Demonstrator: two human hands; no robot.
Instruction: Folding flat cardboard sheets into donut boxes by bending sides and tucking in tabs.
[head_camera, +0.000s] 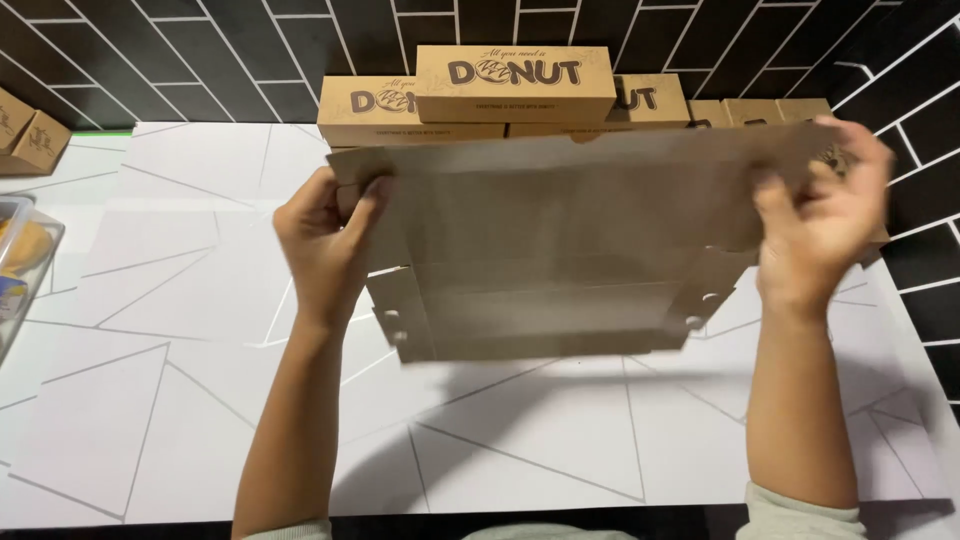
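1. Head view shows us holding a flat, unfolded brown cardboard box blank (560, 250) above the white table with thin grey lines (150, 420).
2. Our left hand (325, 245) pinches its left edge; our right hand (820, 215), blurred, grips the right edge.
3. Its long axis runs left to right between both hands, equally near each.
4. Assembled brown cardboard boxes (515, 85) stand stacked at the far side against the black tiled wall (200, 60).

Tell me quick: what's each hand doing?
Left hand: closed on the flat box, left edge.
Right hand: closed on its right edge, blurred.
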